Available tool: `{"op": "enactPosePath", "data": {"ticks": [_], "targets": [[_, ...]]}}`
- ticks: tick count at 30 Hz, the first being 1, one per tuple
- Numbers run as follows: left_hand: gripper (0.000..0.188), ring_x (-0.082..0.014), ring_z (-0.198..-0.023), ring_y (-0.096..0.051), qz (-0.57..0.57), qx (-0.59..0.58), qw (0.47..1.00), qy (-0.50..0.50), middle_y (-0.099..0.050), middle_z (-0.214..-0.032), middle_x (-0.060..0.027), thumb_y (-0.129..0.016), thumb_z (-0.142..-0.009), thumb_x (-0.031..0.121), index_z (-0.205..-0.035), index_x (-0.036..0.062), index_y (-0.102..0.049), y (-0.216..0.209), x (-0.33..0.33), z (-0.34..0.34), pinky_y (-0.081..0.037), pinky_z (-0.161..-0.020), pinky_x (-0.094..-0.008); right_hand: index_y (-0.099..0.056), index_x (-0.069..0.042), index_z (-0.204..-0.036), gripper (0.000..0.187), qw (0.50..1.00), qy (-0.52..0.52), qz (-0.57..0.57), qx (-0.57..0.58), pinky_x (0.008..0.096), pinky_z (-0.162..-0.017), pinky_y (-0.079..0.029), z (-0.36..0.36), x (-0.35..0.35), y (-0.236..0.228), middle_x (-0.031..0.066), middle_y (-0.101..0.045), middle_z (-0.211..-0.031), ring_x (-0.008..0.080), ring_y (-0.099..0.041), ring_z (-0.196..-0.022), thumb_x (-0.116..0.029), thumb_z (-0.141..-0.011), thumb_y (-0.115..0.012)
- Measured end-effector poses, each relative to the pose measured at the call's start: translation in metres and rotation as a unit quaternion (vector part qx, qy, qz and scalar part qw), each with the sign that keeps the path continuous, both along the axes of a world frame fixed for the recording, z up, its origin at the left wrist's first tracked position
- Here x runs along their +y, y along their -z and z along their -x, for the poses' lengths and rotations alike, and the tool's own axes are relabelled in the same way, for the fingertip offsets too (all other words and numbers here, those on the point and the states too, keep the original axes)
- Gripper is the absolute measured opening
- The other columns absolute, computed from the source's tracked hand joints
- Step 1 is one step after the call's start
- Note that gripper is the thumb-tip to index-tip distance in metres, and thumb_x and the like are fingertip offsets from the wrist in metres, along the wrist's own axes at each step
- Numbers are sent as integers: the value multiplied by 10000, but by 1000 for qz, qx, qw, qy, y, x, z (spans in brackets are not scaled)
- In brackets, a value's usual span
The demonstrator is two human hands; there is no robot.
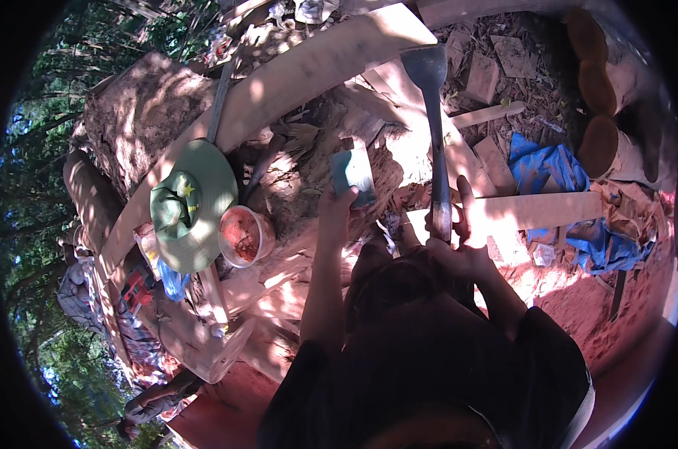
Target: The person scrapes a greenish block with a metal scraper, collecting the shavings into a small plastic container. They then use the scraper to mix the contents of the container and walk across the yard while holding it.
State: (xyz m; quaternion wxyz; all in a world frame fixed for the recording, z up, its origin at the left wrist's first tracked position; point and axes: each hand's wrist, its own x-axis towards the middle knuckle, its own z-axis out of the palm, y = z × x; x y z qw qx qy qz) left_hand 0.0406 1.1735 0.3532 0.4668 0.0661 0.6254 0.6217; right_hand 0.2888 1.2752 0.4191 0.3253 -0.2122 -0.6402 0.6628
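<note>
In my right hand [466,251] is a long chisel [437,135] with a dark metal shaft and a wide flared blade. It points away from me, with the blade over the pale boards at the far side. My right thumb presses on its handle end, and one finger stretches up beside it. My left hand [339,206] grips a flat, green-grey sharpening stone [352,173], held upright with the thumb against its near edge. The stone is left of the chisel, apart from it. My knees partly hide what lies beneath my hands.
At left a green brimmed hat [212,202] lies beside a white tub [246,236] with reddish contents. A long curved plank [279,82] crosses the far side. A short board [541,211], a crumpled blue tarp [545,166] and wood offcuts lie right. Red earth [578,307] shows nearer.
</note>
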Motion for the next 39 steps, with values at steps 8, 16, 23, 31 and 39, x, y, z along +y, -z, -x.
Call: {"op": "enactPosePath", "data": {"ticks": [8,16,23,31,39], "targets": [[267,-83,-617,-613,74,66,993,59,-676,-831,1,-751,-879,232,-1070,63,-672,38,60,84,-489,-476,-242,-583,-77,-1037,164,988,112,53,-91,251,-590,-416,52,25,45,-24,-542,-759,61,-480,-656,-202,-953,-647],[215,-73,-513,-547,97,-44,966,237,-615,-683,-12,-768,-861,219,-904,53,-638,47,96,159,-445,-431,-225,-637,-71,-974,279,933,31,230,-276,235,-564,-414,80,6,76,-29,-550,-702,54,-511,-634,-341,-983,-565],[220,-91,-587,-596,130,10,953,272,-665,-818,-37,-726,-890,202,-1040,53,-661,25,109,157,-502,-479,-244,-472,-122,-882,233,951,131,234,-151,209,-448,-337,100,5,107,-79,-448,-604,10,-397,-492,-265,-1005,-608],[229,-145,-640,-649,54,-45,989,133,-648,-884,-59,-662,-888,107,-1091,41,-581,6,65,135,-590,-525,-299,-542,-131,-923,111,924,168,302,-167,209,-438,-353,77,0,115,-68,-491,-618,27,-447,-490,-159,-974,-636],[233,-150,-671,-667,21,-22,1000,8,-676,-858,-52,-725,-869,149,-1056,65,-615,18,46,134,-571,-518,-285,-528,-94,-861,173,926,133,254,-245,235,-460,-393,66,-15,118,-41,-503,-601,48,-471,-500,-183,-940,-654]]}}
